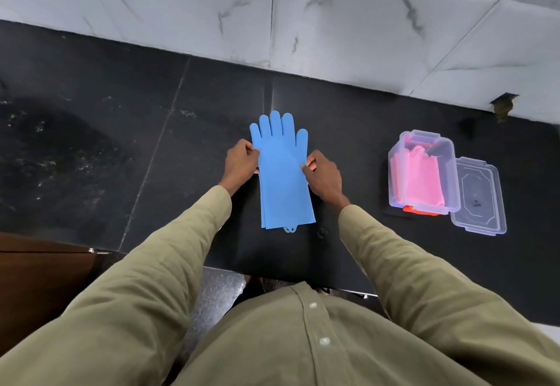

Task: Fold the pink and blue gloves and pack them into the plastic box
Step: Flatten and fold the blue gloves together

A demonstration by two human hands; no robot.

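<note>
1. Blue gloves (283, 173) lie flat on the black stone counter (121, 143), in the middle, one on top of the other, with the fingers pointing to the wall and the cuffs toward the person.
2. Left hand (241, 161) pinches the left edge of the blue gloves, just below the glove fingers.
3. Right hand (324, 175) pinches the right edge at about the same height, with its fingers curled on the rubber.
4. Both arms are in olive sleeves (169, 258) and reach forward over the counter edge.
5. Pink gloves (421, 179) are already folded inside the clear plastic box (394, 155), which stands open at the right, well apart from the blue gloves.
6. An orange clip (419, 210) shows at the near end of the box.
7. Clear lid (478, 196) lies on the counter, touching the right side of the box.
8. Behind the counter is a white marble tile wall (333, 15).
</note>
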